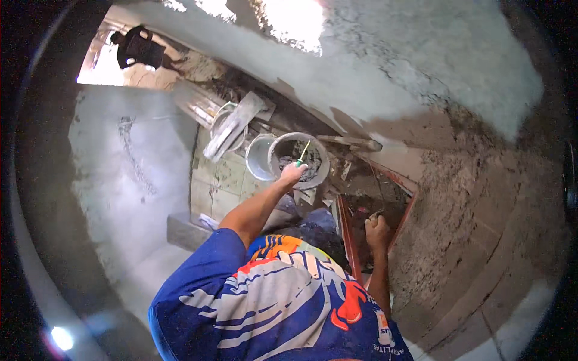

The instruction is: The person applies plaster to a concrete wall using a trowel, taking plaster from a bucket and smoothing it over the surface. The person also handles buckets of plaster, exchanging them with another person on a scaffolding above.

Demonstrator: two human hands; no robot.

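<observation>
My left hand (294, 174) is closed round a slim tool with a green handle and a thin pale-yellow shaft (306, 150). It is held over a round bucket (326, 174) of wet grey mortar (310, 171); whether the tip touches the mortar, I cannot tell. A second pale bucket (254, 157) stands against its left side. My right hand (377, 231) is closed, lower and to the right, over a dark area bounded by reddish edges (402, 227). Something small shows at its fingers, too dim to name.
Mortar-stained boards (232, 129) lie past the buckets over a pale round container. A pole (349, 141) lies by the wall foot. Rough, partly plastered wall (457, 240) rises at right; a smooth grey wall (120, 174) stands left. Another person (141, 49) is far off, upper left.
</observation>
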